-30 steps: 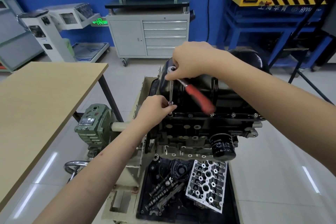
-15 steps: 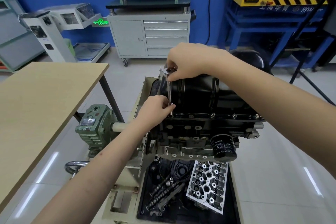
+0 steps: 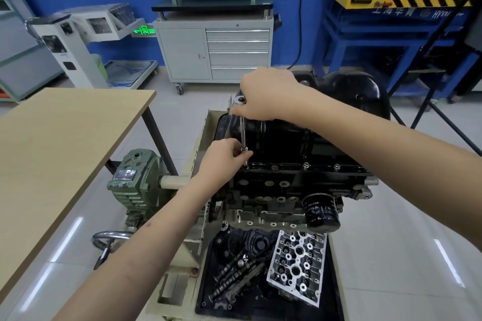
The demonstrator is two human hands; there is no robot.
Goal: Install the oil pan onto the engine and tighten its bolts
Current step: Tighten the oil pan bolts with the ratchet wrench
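Since a second ago the red ratchet handle has swung out of sight under the right hand [image 3: 266, 95], and only the ratchet head [image 3: 239, 100] pokes out now, so looks like mid-stroke on a bolt. Engine [image 3: 287, 187] sits upside down on its stand, which is why the black oil pan [image 3: 281, 138] is on top, already seated on the block with a row of bolts [image 3: 306, 164] along the near flange. Right arm reaches across from the right, wrist bent down, fingers clenched round the top of the ratchet. Left hand [image 3: 224, 157] comes up from below and pinches the long extension bar [image 3: 243, 135] low down, just above the corner bolt, I'd guess to keep the socket square so it doesn't slip off. Oil filter [image 3: 322, 214] hangs off the front; cylinder head [image 3: 297, 266] lies in the tray below.
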